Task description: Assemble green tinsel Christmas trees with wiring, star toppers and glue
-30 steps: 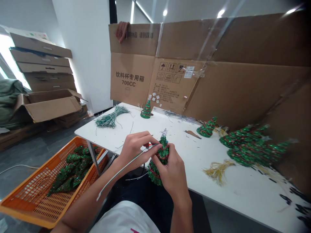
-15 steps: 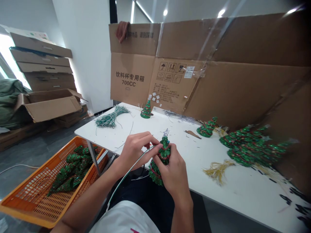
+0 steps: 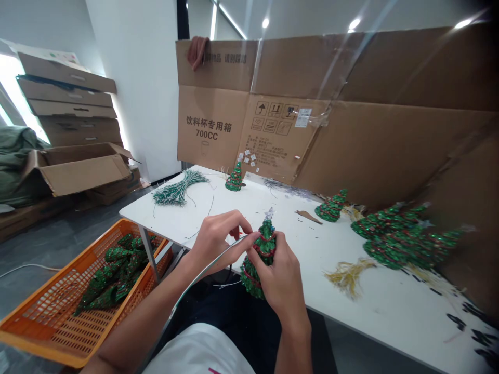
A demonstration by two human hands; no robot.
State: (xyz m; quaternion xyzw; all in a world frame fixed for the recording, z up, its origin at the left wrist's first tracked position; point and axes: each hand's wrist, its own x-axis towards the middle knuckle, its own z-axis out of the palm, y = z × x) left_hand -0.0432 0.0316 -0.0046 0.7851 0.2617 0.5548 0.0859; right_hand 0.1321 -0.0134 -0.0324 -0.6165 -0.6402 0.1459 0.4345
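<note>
A small green tinsel Christmas tree (image 3: 251, 278) with red trim and a pale star (image 3: 269, 213) on top stands upright over my lap, by the table's front edge. Wrapped round its right side, my right hand (image 3: 278, 270) keeps it steady. My left hand (image 3: 226, 239) pinches a thin pale green wire (image 3: 202, 272) close to the upper part of the tree. From those fingertips the wire trails down along my left forearm toward my waist. Where its tip meets the tree is hidden by my fingers.
On the white table (image 3: 288, 296) lie a bundle of green wires (image 3: 181, 188), golden ties (image 3: 349, 275) and several finished-looking trees (image 3: 409, 236). An orange crate (image 3: 35, 324) of green trees stands at left. Cardboard (image 3: 218, 109) walls the table's back.
The tree and my right hand have shifted very slightly right. My left hand keeps its pinch on the wire, which now lies closer to my forearm.
</note>
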